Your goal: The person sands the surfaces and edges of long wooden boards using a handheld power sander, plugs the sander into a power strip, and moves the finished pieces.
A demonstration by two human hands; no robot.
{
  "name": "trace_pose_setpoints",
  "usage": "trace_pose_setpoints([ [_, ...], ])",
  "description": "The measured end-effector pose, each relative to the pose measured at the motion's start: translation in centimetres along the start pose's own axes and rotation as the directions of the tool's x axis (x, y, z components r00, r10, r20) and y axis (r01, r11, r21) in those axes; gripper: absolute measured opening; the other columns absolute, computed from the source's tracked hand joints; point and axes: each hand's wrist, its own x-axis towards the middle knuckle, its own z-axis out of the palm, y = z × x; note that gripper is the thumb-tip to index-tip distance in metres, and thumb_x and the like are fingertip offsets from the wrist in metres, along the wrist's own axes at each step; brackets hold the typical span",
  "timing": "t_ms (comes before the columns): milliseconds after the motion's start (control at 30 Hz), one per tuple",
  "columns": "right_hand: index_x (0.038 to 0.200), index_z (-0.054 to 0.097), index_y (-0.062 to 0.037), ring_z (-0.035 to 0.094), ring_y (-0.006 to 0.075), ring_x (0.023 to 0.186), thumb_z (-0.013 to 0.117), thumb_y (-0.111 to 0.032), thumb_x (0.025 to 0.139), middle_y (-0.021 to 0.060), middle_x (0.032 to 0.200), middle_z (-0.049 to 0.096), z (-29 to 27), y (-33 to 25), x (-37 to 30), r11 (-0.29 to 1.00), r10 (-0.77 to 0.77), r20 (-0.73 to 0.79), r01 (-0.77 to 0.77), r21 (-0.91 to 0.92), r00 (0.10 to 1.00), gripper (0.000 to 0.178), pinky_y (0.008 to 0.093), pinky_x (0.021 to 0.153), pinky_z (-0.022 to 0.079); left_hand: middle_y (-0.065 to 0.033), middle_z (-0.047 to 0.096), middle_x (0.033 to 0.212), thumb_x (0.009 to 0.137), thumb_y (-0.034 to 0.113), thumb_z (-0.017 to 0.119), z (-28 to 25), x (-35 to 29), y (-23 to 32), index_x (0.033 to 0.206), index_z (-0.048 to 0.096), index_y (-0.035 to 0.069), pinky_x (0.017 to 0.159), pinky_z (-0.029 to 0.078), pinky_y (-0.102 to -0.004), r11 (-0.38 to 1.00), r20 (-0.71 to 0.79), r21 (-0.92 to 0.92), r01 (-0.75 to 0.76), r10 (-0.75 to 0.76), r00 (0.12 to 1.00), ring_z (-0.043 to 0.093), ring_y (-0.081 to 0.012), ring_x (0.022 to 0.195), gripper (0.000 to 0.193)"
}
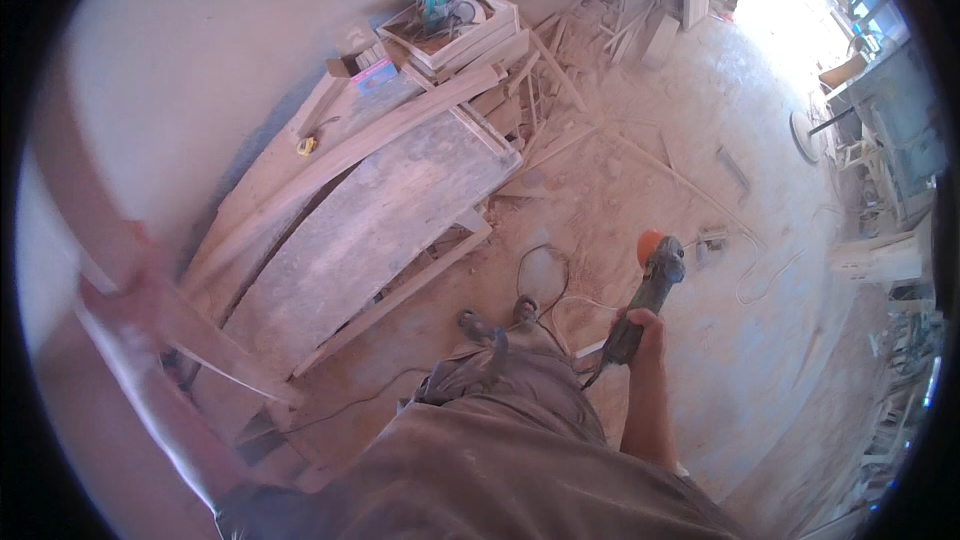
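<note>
Grinder (pixel 648 290) gripped by right hand (pixel 645 325) — fingers wrapped round its body, orange disc end pointed away over dusty floor (pixel 640 170), cord trailed by shoes. Plank (pixel 200 335) held by left hand (pixel 125 285) at picture's left, blurred — fingers closed round it. Panel (pixel 370 225) and boards leaned by wall (pixel 200 50). Saw (pixel 448 2) seen in crate beyond.

Hazy daylight glares top right; left edge motion-blurred; fisheye-bent rim.
</note>
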Motion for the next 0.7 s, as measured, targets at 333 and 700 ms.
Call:
trace_pose_setpoints([
  [333,0.09,0.063,0.0059,0.066,0.0291,0.065,0.061,-0.016,0.069,0.0152,0.075,0.064,-3.0,-1.0,-2.4,0.994,-0.077,-0.263,0.055,-0.091,0.962,0.03,0.0412,0.064,0.058,-0.0129,0.069,0.086,0.07,0.019,0.083,28.4,-9.0,-6.2,0.106,0.062,0.011,0.076,0.056,-0.0509,0.959,0.412,0.272,0.084,-0.195,0.89,0.07,-0.0375,0.084,0.042],
  [700,0.092,0.064,0.0048,0.067,0.0276,0.067,0.064,-0.02,0.072,0.0143,0.077,0.065,2.9,-4.2,1.0,0.988,-0.074,-0.342,0.022,-0.155,0.937,0.032,0.0395,0.066,0.058,-0.021,0.063,0.121,0.069,0.009,0.083,37.6,-18.1,-24.3,0.12,0.059,0.008,0.099,0.048,-0.051,0.894,0.698,0.388,0.224,-0.444,0.561,0.059,-0.0411,0.118,0.057],
])
